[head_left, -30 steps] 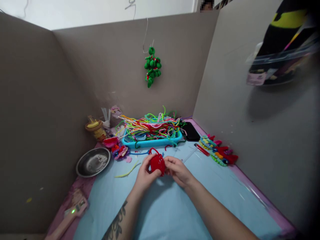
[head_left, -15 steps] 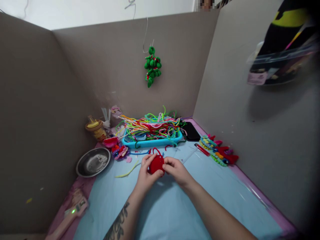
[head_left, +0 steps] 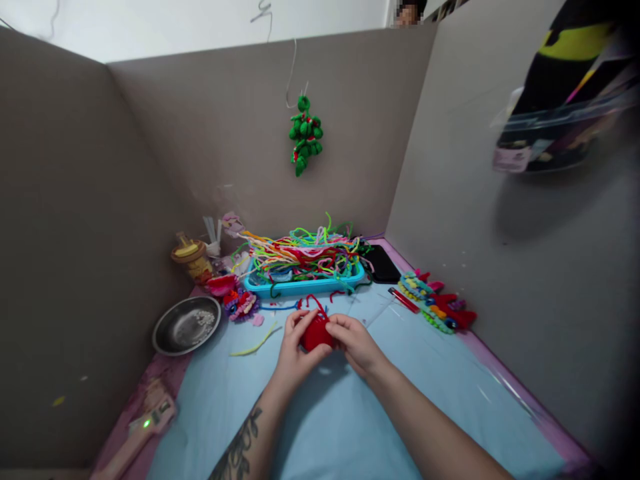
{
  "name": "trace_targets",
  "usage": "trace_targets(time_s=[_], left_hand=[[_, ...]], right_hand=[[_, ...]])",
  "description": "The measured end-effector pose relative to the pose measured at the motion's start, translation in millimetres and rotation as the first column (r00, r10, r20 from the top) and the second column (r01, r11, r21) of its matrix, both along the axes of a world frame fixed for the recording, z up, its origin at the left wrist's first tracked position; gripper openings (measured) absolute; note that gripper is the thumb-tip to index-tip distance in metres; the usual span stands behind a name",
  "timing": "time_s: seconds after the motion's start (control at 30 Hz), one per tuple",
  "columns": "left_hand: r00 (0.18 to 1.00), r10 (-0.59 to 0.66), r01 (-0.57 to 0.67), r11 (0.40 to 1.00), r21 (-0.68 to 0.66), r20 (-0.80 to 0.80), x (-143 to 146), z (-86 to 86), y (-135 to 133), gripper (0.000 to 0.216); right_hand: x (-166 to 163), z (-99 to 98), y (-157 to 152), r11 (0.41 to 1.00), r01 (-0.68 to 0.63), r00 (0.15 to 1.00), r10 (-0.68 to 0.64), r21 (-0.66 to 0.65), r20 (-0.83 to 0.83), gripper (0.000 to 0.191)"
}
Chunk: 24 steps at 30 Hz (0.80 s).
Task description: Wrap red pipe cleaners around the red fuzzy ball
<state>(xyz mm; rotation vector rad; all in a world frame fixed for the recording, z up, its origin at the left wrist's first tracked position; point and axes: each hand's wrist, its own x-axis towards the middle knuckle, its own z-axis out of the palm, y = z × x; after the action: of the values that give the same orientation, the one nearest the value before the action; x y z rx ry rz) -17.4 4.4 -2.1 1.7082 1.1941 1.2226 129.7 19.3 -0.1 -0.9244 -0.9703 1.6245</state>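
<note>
Between my hands, just above the blue table cover, is a rounded red crochet piece (head_left: 316,335) with a red yarn tail rising from its top. My left hand (head_left: 296,347) is closed around its left side, thumb along the lower front. At the right edge, the fingertips of my right hand (head_left: 354,339) pinch the piece near its top. Behind it on the table lie a blue strand (head_left: 279,307) and short bits of red yarn (head_left: 337,295). Whether the right fingers also hold a small tool cannot be made out.
A blue tray (head_left: 305,289) heaped with yarn strands stands at the back. At left are a metal bowl (head_left: 170,347) with small white bits and a pink glue gun (head_left: 133,440). A phone (head_left: 381,264), red cutter (head_left: 404,301) and colourful crochet pieces (head_left: 435,307) lie right.
The red crochet piece has turned slightly and shifted a little right in my hands. My right fingers have moved closer to its top, and the yarn tail now leans right.
</note>
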Motion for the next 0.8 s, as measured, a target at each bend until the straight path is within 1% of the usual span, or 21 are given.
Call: trace_targets(time_s=[0.1,0.3,0.43,0.53,0.63,0.8], left_hand=[[1.000,0.012,-0.011,1.000,0.028,-0.027,0.1,0.8,-0.1,0.058],[1.000,-0.004,0.004,1.000,0.006,-0.002,-0.3,0.2,1.3,0.059],[0.998,-0.025,0.027,0.998,0.051,-0.058,0.5,-0.1,0.1,0.056],[0.997,-0.039,0.042,0.998,0.041,-0.065,0.7,-0.9,-0.2,0.055],[0.999,-0.034,0.034,0.999,-0.006,-0.001,-0.2,-3.0,1.4,0.057],[0.984,-0.014,0.032,0.994,-0.104,0.175,-3.3,-6.4,5.7,0.061]], right_hand=[[-1.1,-1.7,0.4,1.000,-0.002,1.000,0.001,-0.010,-0.029,0.029],[-0.3,0.7,0.3,0.999,-0.011,0.995,0.007,-0.039,-0.096,0.029],[-2.2,-4.1,1.0,0.999,-0.011,0.995,0.006,-0.051,-0.098,0.030],[-3.8,-5.8,0.8,0.999,-0.014,0.997,0.010,-0.053,-0.081,0.032],[-3.5,-2.5,0.1,0.999,-0.003,0.998,0.000,-0.050,-0.064,0.032],[0.1,3.8,-0.6,1.000,-0.012,1.000,0.011,-0.009,-0.023,0.031]])
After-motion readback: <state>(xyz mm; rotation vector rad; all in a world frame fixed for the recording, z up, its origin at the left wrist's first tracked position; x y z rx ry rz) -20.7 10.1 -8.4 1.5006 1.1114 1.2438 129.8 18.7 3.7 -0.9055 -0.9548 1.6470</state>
